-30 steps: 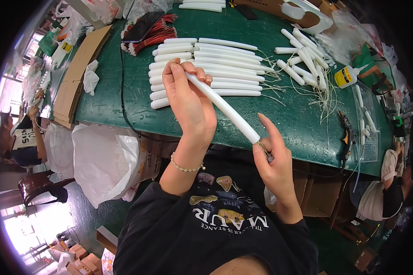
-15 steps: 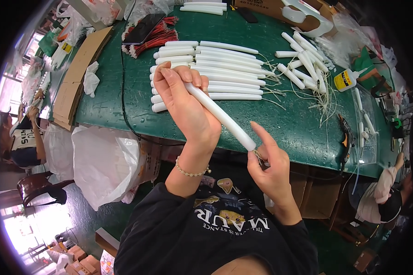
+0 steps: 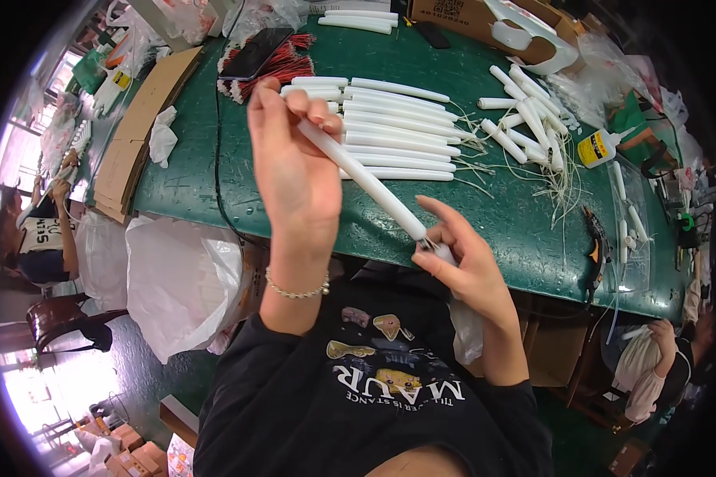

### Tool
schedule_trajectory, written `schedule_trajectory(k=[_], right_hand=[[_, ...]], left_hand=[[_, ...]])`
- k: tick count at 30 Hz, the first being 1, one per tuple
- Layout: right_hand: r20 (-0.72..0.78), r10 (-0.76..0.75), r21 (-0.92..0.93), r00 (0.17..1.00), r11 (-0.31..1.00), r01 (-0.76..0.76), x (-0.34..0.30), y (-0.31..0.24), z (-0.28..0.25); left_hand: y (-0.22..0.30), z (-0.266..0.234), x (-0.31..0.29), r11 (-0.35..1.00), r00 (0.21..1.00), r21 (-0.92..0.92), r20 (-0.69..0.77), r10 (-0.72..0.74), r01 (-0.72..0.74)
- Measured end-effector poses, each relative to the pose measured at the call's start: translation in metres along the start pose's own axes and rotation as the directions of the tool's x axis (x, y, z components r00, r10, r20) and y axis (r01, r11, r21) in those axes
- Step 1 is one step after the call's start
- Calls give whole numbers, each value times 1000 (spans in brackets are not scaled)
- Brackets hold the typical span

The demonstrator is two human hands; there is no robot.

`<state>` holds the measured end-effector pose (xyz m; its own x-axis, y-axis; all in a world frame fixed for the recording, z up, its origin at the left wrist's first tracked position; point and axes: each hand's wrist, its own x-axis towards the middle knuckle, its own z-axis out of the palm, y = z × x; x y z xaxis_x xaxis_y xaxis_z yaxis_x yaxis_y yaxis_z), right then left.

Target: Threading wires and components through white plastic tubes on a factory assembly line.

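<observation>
A long white tube (image 3: 370, 183), shaped like a taper candle, slants in front of me over the table's near edge. My left hand (image 3: 298, 163) is closed round its upper end, palm toward me. At the lower end, where something dark and wire-like shows, my right hand (image 3: 461, 262) is closed with thumb and fingers, the index finger stretched out. A small whitish piece (image 3: 444, 254) shows within the right hand; its kind I cannot make out. Beyond my hands, similar white tubes (image 3: 402, 139) lie in rows, thin pale wires trailing from their right ends.
Loose white tubes with tangled wires (image 3: 533, 111) lie at right, beside a yellow-labelled glue bottle (image 3: 597, 149). A black-and-orange tool (image 3: 594, 246) rests near the table's edge. A phone (image 3: 256, 54) lies on red wires (image 3: 294, 65). Cardboard (image 3: 139, 135) is at left. Other people work at both sides.
My left hand has shifted left and turned, its grip still on the tube. My right hand has moved slightly left at the wired end, and a whitish piece now shows in it.
</observation>
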<state>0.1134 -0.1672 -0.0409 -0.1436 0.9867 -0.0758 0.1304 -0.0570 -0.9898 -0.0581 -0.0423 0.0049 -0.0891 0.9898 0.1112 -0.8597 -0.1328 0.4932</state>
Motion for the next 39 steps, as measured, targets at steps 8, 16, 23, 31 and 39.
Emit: schedule_trajectory(k=[8,16,23,31,39], right_hand=[[-169,-189,-170,967,972,160,19,13,-5],[-224,-171,-51,959,985,164,14,39,-9],[-252,-188,54,949,977,208,3,33,-5],[-314,-218,-35,924,975,218,-1,18,-32],[-422,-542,-781,726,625,13,71,-6,-174]], left_hand=[[77,51,31,958,821,67,534,201,-278],[79,74,68,487,411,161,784,465,-858],[-45,35,64,112,403,388,853,333,-915],[-128,19,52,67,426,434,898,-105,-898],[-162,-8,48,83,379,425,866,-325,-901]])
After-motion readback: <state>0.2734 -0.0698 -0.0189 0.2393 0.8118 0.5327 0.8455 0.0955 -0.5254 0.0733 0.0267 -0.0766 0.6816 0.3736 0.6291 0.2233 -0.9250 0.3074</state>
